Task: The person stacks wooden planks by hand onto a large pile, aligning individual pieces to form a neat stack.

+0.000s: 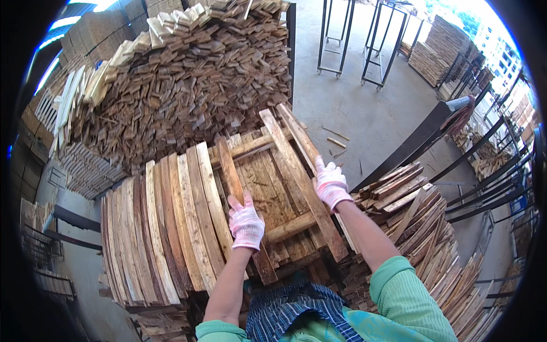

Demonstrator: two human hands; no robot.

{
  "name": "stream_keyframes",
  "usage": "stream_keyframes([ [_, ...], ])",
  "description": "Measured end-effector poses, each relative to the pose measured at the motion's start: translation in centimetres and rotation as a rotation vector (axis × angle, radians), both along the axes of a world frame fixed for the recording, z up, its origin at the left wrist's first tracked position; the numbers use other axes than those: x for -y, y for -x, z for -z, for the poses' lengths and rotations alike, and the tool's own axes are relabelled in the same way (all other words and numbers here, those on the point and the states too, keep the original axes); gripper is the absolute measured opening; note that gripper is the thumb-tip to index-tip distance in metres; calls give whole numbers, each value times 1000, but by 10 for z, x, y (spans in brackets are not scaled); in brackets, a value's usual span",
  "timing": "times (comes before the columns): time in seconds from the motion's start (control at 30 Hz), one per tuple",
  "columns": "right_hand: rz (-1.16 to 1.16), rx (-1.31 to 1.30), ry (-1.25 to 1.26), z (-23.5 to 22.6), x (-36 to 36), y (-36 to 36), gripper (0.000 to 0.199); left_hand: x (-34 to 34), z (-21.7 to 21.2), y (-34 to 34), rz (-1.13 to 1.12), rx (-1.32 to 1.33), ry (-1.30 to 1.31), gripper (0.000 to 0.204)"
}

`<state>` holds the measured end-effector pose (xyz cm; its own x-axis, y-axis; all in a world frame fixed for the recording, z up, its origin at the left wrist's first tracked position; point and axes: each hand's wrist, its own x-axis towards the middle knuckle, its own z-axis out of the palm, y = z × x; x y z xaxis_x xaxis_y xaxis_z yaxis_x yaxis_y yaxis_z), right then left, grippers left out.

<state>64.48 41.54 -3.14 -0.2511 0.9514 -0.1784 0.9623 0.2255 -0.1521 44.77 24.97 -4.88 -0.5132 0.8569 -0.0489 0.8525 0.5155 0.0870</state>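
Observation:
My left hand (246, 221), in a white and pink glove, grips a narrow brown wooden board (229, 168) that lies at the right end of a row of boards. My right hand (331, 183), gloved the same way, is on another narrow board (298, 135), its fingers at the board's edges. Just left of that hand, a longer plank (299, 171) lies slanted across two crosswise wooden battens (292, 227). Between my hands, a lower layer of rough boards (256, 176) shows through the gap.
Side-by-side boards (171, 228) cover the stack's left part. A tall pile of wood pieces (194, 80) stands beyond. Loose slats (421, 228) heap at the right, near a dark metal post (410, 142). Wheeled metal frames (384, 45) and wood scraps (336, 137) are on the floor.

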Motion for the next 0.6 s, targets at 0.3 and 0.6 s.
stream_keyframes([
  [0.3, 78, -169, 203, -18, -3, -7, 68, -114, -21, -56, -139, 823, -410, 85],
  [0.6, 87, -234, 142, 9, -9, 4, 53, -182, 9, -87, -274, 730, -190, 83],
])
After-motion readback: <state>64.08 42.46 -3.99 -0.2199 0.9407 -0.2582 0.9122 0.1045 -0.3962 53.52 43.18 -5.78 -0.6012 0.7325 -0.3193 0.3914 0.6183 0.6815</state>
